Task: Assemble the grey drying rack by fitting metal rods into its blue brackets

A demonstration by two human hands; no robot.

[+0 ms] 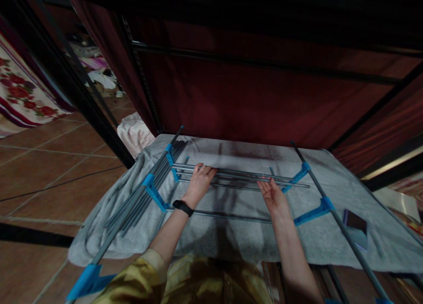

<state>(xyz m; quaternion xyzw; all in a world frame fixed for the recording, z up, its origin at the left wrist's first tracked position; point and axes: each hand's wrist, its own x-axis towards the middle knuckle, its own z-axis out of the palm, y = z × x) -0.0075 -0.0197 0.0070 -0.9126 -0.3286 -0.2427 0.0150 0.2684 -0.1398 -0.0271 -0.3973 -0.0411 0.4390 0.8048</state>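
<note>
Tubes of thin grey metal [238, 172] above a grey fleece blanket [390, 238], under the folded fingers of the left hand [200, 179]; right hand [272, 196] half open, fingertips at the same tubes, firmness of hold unclear. Blue plastic brackets [156, 196] already on both grey side poles [343, 231]; front crossbar [231, 216] apparently seated; loose grey tube bundle [142, 205] at left seemingly unfitted.

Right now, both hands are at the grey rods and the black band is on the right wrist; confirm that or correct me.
Not quite: the head view shows the black band on the left wrist. The left hand and right hand are indeed at the grey rods.
</note>
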